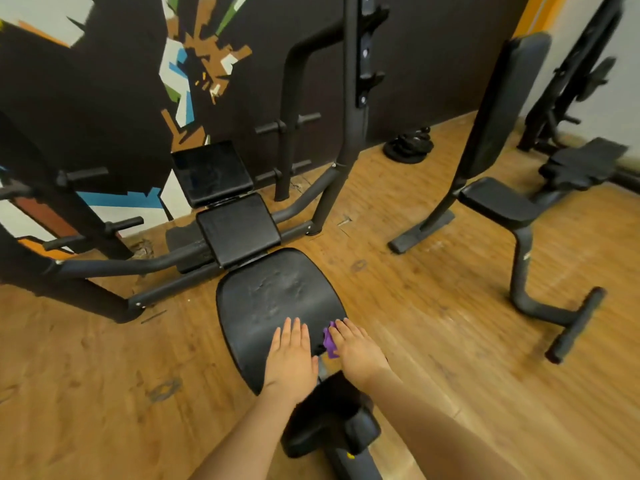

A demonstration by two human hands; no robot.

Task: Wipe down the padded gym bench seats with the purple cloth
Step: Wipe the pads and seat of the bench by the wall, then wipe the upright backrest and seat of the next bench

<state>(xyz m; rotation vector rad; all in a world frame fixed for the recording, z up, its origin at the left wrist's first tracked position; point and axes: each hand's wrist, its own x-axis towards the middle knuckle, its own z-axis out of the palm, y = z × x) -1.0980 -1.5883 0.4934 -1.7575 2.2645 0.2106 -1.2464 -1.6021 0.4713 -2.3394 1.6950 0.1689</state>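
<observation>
Two hands work the near end of the seat pad (280,306): our left hand (291,358) lies flat, fingers straight; our right hand (356,351) presses the purple cloth (329,341) at its right edge. Soft and light, the cloth should bunch easily under the palm.

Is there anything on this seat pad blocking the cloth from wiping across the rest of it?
Only the left hand, lying flat on the seat pad beside the purple cloth under the right hand. Nothing else visible lies on the pad ahead.
</observation>
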